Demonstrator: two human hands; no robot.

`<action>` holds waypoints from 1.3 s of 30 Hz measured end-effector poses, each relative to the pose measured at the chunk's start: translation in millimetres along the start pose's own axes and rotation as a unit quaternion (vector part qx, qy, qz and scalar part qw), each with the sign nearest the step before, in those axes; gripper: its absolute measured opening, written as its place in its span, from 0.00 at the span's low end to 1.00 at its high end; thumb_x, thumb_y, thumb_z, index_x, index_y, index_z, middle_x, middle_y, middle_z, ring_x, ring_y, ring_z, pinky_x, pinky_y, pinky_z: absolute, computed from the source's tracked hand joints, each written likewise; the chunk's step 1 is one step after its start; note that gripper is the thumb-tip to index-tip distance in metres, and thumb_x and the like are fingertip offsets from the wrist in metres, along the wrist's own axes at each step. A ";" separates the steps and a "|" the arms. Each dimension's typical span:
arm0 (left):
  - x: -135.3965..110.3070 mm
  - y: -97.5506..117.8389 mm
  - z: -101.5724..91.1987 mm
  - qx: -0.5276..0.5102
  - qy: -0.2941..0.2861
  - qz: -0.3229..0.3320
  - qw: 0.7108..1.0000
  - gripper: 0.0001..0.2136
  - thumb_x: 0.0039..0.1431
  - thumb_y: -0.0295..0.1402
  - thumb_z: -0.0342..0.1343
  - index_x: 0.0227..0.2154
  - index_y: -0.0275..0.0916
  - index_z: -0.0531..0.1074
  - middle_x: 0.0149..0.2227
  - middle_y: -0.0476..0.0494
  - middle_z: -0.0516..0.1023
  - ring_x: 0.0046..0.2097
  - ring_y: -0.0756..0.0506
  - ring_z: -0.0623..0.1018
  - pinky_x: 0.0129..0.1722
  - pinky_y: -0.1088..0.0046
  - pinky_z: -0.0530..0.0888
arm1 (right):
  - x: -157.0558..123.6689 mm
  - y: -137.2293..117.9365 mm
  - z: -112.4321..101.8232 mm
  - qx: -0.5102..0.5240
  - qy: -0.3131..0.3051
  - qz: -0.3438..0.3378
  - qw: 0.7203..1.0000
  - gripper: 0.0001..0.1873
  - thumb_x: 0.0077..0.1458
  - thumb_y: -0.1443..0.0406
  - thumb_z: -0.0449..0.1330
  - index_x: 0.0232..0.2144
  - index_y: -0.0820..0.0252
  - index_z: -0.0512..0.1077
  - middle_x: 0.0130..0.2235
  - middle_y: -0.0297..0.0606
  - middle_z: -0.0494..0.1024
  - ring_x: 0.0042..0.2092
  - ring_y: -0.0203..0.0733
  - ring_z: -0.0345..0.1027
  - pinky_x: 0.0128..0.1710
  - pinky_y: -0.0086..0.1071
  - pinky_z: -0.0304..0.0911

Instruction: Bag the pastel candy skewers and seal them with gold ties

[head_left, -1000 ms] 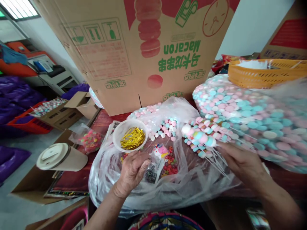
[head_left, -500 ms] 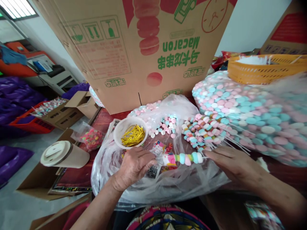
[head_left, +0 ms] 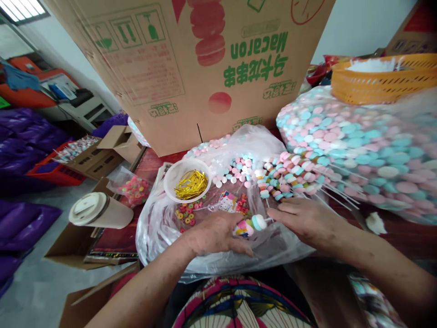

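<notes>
My left hand [head_left: 215,234] is closed around the front end of a pastel candy skewer [head_left: 251,224], over a clear plastic sheet [head_left: 160,228]. My right hand [head_left: 303,218] pinches the stick end of the same skewer from the right. Just beyond my right hand lies a pile of candy skewers [head_left: 287,175] with white sticks pointing right. A white bowl of gold twist ties [head_left: 187,184] sits ahead of my left hand. Small printed packets and ring candies [head_left: 235,202] lie between the bowl and my hands.
A big "Macaron" cardboard box [head_left: 191,68] stands at the back. A large clear bag of pastel candies [head_left: 358,141] fills the right, with an orange basket [head_left: 382,79] behind it. A lidded cup [head_left: 99,212] lies at the left; open boxes [head_left: 99,155] sit on the floor.
My right hand picked one skewer from the pile and brought it left. My left hand closed around its candy end, and both hands drew nearer to my body.
</notes>
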State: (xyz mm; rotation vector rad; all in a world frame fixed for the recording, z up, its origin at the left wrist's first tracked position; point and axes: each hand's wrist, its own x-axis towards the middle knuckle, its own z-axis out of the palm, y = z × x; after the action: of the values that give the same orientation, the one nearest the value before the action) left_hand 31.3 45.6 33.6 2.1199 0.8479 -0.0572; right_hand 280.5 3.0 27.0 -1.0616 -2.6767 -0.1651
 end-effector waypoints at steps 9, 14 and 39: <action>8.3 1.8 -0.3 -0.311 -0.161 0.013 0.936 0.25 0.32 0.40 0.71 0.36 0.38 0.69 0.31 0.52 0.70 0.34 0.48 0.71 0.37 0.72 0.68 | 7.9 10.2 -17.2 -0.112 0.053 -0.110 0.986 0.16 0.58 0.75 0.48 0.47 0.67 0.68 0.33 0.42 0.76 0.35 0.44 0.64 0.37 0.39 0.59; 16.4 2.8 11.4 -0.299 -0.139 -0.035 0.944 0.29 0.39 0.40 0.68 0.46 0.38 0.65 0.29 0.53 0.70 0.26 0.50 0.70 0.27 0.72 0.69 | 8.2 -6.4 9.6 -0.065 0.039 -0.105 0.992 0.16 0.56 0.75 0.49 0.46 0.68 0.68 0.30 0.40 0.75 0.32 0.42 0.64 0.35 0.37 0.58; 0.4 -17.3 21.9 0.205 0.116 -0.060 0.970 0.21 0.55 0.51 0.54 0.40 0.38 0.68 0.33 0.42 0.77 0.35 0.42 0.77 0.33 0.71 0.69 | 22.8 -22.2 20.2 0.059 -0.008 0.037 0.998 0.15 0.52 0.76 0.50 0.40 0.63 0.71 0.30 0.38 0.75 0.32 0.38 0.67 0.30 0.30 0.57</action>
State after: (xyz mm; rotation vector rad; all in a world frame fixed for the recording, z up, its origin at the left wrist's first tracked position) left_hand 26.7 37.5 7.2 2.4930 1.1844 -0.0517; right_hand 245.3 5.9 13.7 -1.1262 -2.6197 0.0153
